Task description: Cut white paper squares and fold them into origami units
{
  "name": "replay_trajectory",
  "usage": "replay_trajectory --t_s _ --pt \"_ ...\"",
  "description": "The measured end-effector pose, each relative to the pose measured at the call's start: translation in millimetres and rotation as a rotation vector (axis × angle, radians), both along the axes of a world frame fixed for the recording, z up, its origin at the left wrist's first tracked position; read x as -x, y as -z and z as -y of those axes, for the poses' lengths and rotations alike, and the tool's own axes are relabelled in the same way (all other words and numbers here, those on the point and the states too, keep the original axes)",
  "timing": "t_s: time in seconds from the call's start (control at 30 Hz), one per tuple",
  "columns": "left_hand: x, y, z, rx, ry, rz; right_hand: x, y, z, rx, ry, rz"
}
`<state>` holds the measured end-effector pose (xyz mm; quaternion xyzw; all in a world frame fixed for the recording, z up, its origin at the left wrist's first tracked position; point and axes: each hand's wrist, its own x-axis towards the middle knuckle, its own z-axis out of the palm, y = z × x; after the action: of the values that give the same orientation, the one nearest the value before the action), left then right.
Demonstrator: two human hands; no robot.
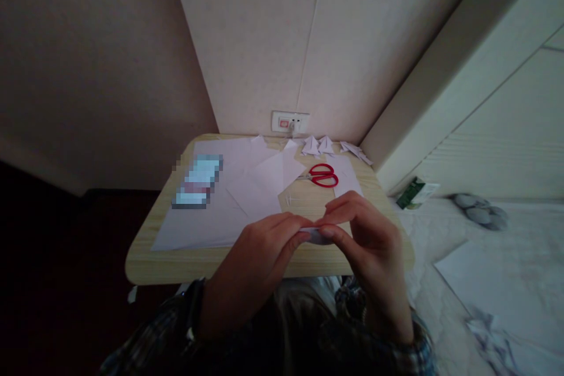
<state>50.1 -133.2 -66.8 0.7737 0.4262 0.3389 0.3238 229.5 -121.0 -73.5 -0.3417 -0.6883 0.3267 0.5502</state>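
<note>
My left hand (pixel 258 258) and my right hand (pixel 368 247) meet above the near edge of a small wooden table (pixel 145 258). Both pinch a small folded piece of white paper (pixel 318 234) between thumb and fingers. Most of that paper is hidden behind my fingers. Red-handled scissors (pixel 323 175) lie on the table just beyond my right hand. White paper sheets (pixel 247 182) cover the middle of the table.
Several folded paper shapes (pixel 318 145) sit along the table's far edge below a wall socket (pixel 289 122). A blurred flat object (pixel 198 181) lies on the sheets at left. To the right is a bed with a green box (pixel 415 192), grey items (pixel 480 211) and more paper (pixel 506 276).
</note>
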Motion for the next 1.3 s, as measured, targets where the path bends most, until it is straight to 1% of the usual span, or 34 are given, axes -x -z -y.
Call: replay_trajectory --t_s 0.17,0.3,0.43,0.6,0.67,0.8,0.87,1.0,1.07,1.13,1.23,1.3 --pt "-0.3 -2.2 1.6 -0.039 0.018 0.053 1.6 0.4 4.0 -0.1 0.06 0.031" --pt "-2.2 -5.2 3.6 -0.059 -0.026 0.049 3.7 0.6 4.9 -0.172 0.106 0.075" --pt "-3.1 -4.9 5.0 -0.146 -0.051 0.008 4.2 1.3 4.6 -0.239 0.096 0.134" --pt "0.3 -0.3 2.6 -0.267 -0.053 -0.04 2.4 4.0 5.6 -0.274 0.119 0.13" --pt "3.2 1.2 1.1 -0.283 -0.049 -0.033 2.1 5.4 6.3 -0.288 0.148 0.109" --pt "7.9 1.3 -0.1 -0.266 -0.02 0.001 2.8 7.2 6.2 -0.318 0.199 0.09" --pt "9.1 1.6 -0.1 -0.31 -0.031 -0.014 2.7 6.4 5.7 -0.313 0.192 0.109" --pt "10.9 4.5 -0.6 -0.41 -0.096 -0.053 0.3 1.8 6.3 -0.275 0.137 0.202" --pt "11.7 4.4 -0.8 -0.397 -0.118 -0.012 -0.7 0.5 6.5 -0.287 0.149 0.215" --pt "12.4 2.0 -0.6 -0.333 -0.154 0.032 -0.8 1.6 5.6 -0.284 0.186 0.167" --pt "12.8 -3.5 0.0 -0.155 -0.277 0.099 1.3 6.5 2.0 -0.202 0.207 0.044" --pt "12.3 -6.3 0.0 -0.024 -0.354 0.202 3.6 9.6 -0.8 -0.139 0.182 0.002"
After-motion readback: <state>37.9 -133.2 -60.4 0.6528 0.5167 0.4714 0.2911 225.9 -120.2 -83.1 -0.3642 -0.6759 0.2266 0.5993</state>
